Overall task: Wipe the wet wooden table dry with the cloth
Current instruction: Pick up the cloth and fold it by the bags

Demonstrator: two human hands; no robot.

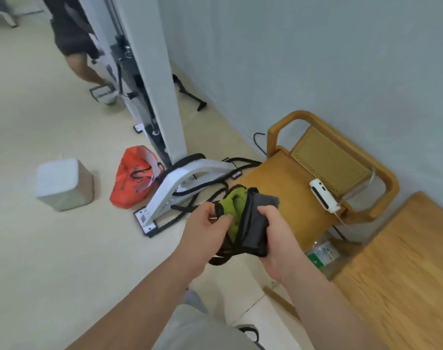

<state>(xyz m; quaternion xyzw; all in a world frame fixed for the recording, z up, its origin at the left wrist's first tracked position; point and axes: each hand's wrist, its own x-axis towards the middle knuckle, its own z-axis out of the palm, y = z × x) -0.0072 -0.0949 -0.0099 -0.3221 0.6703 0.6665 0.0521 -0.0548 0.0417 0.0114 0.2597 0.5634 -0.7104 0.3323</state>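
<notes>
White, a squat box (64, 183) sits on the pale floor at the far left. Past it an orange bag (132, 178) slumps against the foot of a white metal stand (187, 183) tangled with black cords.

Then comes my left hand (205, 226), thumb and fingers pinching the black-trimmed edge of the cloth (255, 223). The cloth is a bunched wad, green on the left and grey on the right, held in the air between my hands above the floor. My right hand (276, 238) is curled round the grey side from underneath.

It looks soft and light, limp enough to flop wherever I don't support it, and thick enough to soak up water. It is not slippery and nothing about it can break. I judge the best hold is a broad one: shake it flatter, fold it into a pad and press down with a spread palm.

Further right stands a wooden chair (278, 183) with a small white device (321, 195) on its seat. The wooden table (404, 274) lies at the far right, well apart from the cloth, not yet touched. I cannot tell its wetness from here.
</notes>
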